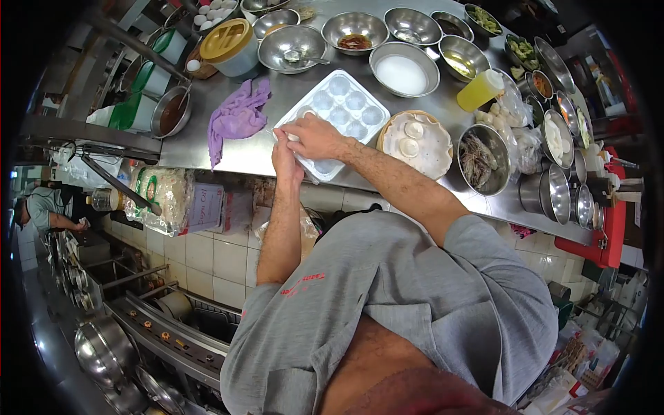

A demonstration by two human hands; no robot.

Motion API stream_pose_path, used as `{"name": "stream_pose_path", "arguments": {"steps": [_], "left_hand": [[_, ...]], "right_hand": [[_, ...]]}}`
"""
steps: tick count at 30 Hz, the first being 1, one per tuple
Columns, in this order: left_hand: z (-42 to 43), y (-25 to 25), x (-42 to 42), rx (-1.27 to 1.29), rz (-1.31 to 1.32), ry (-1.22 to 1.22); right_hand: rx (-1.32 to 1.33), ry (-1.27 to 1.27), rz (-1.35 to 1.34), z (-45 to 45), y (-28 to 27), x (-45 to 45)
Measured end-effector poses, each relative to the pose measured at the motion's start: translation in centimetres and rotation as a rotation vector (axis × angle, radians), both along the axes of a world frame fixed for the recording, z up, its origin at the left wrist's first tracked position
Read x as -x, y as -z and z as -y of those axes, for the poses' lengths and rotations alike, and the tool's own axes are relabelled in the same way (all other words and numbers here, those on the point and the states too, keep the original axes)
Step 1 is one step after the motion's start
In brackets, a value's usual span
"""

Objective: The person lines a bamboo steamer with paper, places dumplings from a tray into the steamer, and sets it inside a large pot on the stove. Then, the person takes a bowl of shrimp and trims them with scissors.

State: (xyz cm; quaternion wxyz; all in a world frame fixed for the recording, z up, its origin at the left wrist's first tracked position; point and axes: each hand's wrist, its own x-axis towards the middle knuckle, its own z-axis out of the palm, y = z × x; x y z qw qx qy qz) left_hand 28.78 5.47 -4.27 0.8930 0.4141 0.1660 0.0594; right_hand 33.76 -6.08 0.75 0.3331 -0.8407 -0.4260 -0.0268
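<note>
One white hollowed tray, on the worktop; two hands, left hand and right hand, meeting at its eight o'clock side, fingers overlapped, cannot tell whether clamped on anything; one purple cloth, nine o'clock of tray; one metal bowl, white contents, two o'clock; one lined round container, two pale rounds inside, just past three o'clock

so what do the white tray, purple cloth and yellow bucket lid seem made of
White tray: probably thin, glossy plastic; its moulded cups catch highlights. Purple cloth: matte fabric, by its soft folds; fibre unclear. Yellow bucket lid: likely semi-glossy plastic, judging by its moulded ridges.
</note>
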Motion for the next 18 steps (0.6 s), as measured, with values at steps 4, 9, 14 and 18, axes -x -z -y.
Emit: {"name": "stream_pose_path", "arguments": {"steps": [4, 9, 14, 18], "left_hand": [[0.4, -1.4, 0.4, 0.007, -0.063, 0.000], [0.6, -1.4, 0.3, 0.002, -0.017, 0.020], [0.5, -1.1, 0.0, 0.006, 0.010, 0.023], [0.5, -0.9, 0.0, -0.012, -0.024, 0.003]], "right_hand": [[-0.041, 0.007, -0.036, -0.2, 0.6, -0.4], [-0.418, 0.192, -0.644, 2.2, -2.6, 0.1], [-0.379, 0.385, -0.780, 12.6, -8.9, 2.4], [-0.033, 0.437, -0.409, 18.1, -7.3, 3.4]]}}
